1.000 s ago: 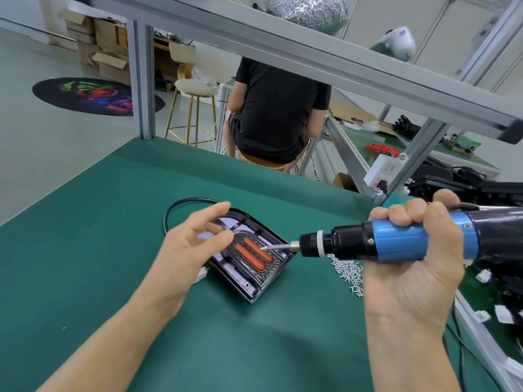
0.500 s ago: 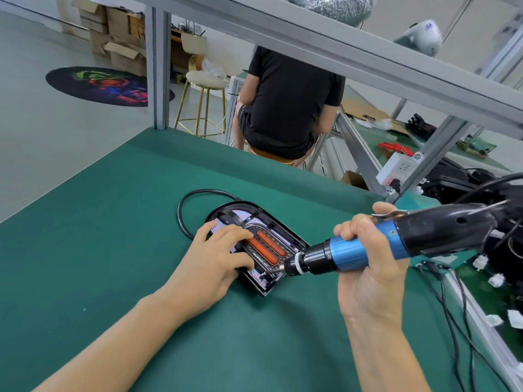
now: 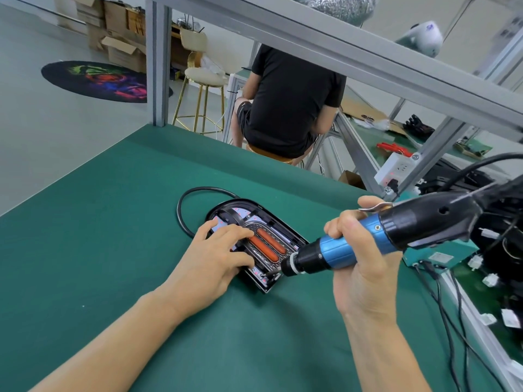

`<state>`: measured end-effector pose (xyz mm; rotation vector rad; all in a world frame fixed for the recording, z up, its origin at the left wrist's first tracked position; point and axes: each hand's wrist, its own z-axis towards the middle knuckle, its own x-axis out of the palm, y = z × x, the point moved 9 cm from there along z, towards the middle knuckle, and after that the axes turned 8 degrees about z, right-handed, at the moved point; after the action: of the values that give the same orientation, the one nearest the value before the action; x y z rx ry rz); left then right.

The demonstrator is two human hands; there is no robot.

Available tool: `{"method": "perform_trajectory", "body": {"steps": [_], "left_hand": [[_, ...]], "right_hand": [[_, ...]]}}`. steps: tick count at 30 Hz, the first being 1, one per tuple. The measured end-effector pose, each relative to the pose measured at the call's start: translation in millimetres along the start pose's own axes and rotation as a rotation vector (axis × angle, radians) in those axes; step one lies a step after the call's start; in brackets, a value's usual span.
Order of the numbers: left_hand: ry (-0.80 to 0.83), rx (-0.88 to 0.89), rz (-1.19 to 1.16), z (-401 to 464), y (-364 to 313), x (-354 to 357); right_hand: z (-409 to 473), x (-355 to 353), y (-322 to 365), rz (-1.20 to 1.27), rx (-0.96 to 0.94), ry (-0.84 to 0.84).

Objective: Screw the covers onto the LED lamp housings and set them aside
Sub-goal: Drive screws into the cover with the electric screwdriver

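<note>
The lamp housing is now pinned flat on the green bench by the left hand – no longer lifted – while the electric screwdriver, gripped in the right hand, has been lowered onto a near-corner screw – fastening is probably underway.

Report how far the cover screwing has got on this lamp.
Done: the cover sits on the lamp housing, flat on the green mat. In hand: left hand presses it down while right hand holds the electric screwdriver, bit at the near corner. Left: remaining screws cannot be counted; setting it aside.
</note>
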<state>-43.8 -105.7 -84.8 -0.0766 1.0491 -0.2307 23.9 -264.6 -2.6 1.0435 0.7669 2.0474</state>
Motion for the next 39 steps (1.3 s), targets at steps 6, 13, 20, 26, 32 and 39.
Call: {"method": "perform_trajectory", "body": {"steps": [6,13,20,26,32,39], "left_hand": [[-0.009,0.017,0.017,0,-3,-1],[-0.015,0.011,0.005,1,-3,-3],[0.006,-0.142,-0.168,-2,3,-7],[-0.041,-0.334,-0.508,5,-3,-14],[0.054,-0.516,-0.919,8,-10,-2],[0.051,-0.568,-1.135,9,-15,0]], "right_hand": [[2,14,-2,0.009,0.009,0.047],[-2,24,-10,0.014,0.048,0.088],[5,9,15,0.006,-0.055,0.015],[8,-9,32,0.086,-0.097,-0.099],[13,-22,41,0.297,-0.052,-0.222],[10,-26,40,0.378,-0.021,-0.251]]}}
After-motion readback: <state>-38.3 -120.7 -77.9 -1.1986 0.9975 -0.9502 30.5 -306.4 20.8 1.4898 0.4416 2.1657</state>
